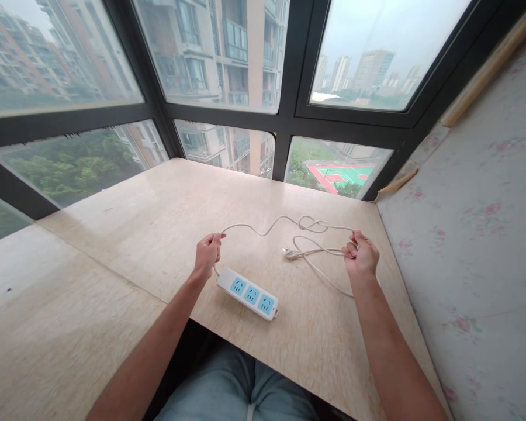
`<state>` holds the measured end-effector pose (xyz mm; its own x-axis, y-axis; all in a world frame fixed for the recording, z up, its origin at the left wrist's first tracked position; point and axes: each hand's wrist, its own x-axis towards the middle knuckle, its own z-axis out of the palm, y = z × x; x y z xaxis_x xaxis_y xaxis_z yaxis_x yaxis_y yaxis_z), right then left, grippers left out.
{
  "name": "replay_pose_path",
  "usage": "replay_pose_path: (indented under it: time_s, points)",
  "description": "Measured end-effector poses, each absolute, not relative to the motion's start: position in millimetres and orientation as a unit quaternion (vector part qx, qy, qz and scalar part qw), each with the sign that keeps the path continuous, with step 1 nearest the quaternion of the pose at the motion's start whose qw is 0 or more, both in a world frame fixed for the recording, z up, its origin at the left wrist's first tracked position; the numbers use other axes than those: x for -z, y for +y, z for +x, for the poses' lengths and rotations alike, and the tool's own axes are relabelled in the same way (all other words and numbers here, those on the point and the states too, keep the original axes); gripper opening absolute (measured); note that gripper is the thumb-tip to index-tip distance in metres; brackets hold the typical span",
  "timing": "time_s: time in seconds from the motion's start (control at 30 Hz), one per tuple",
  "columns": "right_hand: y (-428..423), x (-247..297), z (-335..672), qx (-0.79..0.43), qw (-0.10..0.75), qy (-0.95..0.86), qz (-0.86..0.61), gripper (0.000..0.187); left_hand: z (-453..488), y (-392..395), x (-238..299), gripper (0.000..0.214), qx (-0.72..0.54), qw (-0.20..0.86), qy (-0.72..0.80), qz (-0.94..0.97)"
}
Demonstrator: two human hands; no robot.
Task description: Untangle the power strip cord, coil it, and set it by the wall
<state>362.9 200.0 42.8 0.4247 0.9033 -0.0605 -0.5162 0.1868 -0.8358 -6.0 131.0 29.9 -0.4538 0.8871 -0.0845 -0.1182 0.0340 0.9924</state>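
Our left hand [208, 254] and right hand [361, 255] both pinch the cord [263, 235]; the power strip [248, 294] lies just right of the left hand, nearer us. Pulling outward could tighten the loop [312, 217] left of our right hand into a knot.

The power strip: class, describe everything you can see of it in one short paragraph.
The power strip is a long white block, plastic by its look, with three light-blue socket panels in a row, each with dark slots. It lies sockets up on the counter, near the front edge, slanting toward the lower right. A pale cord leaves its left end and runs up into the left hand, which grips the cord, not the block.
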Motion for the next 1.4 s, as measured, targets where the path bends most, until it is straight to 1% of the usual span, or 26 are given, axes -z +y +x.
replay_pose_path:
  time_s: [0.13,0.23,0.3,0.4,0.5,0.63,0.77,0.93,1.07,1.13,1.23,1.4]
  points:
    - [205,-37,376,-0.505,0.735,-0.18,-0.416,0.025,-37,147,-30,0.032,-0.543,0.28,0.679,0.407]
    - [208,-33,385,-0.515,0.724,-0.164,-0.43,0.025,-61,157,-34,0.032,-0.45,0.184,0.725,0.487]
    - [209,-31,388,-0.507,0.723,-0.175,-0.435,0.025,-74,163,-36,0.032,-0.387,0.138,0.745,0.525]
    - [208,-31,389,-0.487,0.732,-0.209,-0.428,0.024,-91,172,-37,0.034,-0.319,0.104,0.765,0.549]
    - [205,-35,387,-0.477,0.727,-0.265,-0.416,0.026,-105,183,-34,0.035,-0.281,0.08,0.765,0.573]
    - [200,-46,391,-0.483,0.692,-0.341,-0.415,0.025,-120,200,-32,0.033,-0.237,0.043,0.742,0.626]
    - [194,-54,397,-0.509,0.641,-0.399,-0.414,0.025,-131,214,-31,0.034,-0.177,0.038,0.712,0.679]
    - [192,-49,402,-0.551,0.566,-0.448,-0.419,0.023,-135,227,-30,0.042,-0.094,0.047,0.665,0.739]
    - [191,-43,404,-0.58,0.475,-0.494,-0.439,0.026,-130,236,-27,0.044,-0.055,0.052,0.649,0.757]
    - [190,-43,404,-0.587,0.415,-0.529,-0.45,0.029,-127,241,-25,0.044,-0.044,0.056,0.643,0.762]
    - [186,-48,402,-0.591,0.302,-0.596,-0.453,0.03,-122,248,-22,0.042,-0.026,0.051,0.641,0.765]
    - [178,-61,387,-0.594,0.145,-0.675,-0.413,0.026,-112,259,-21,0.036,-0.001,0.019,0.641,0.767]
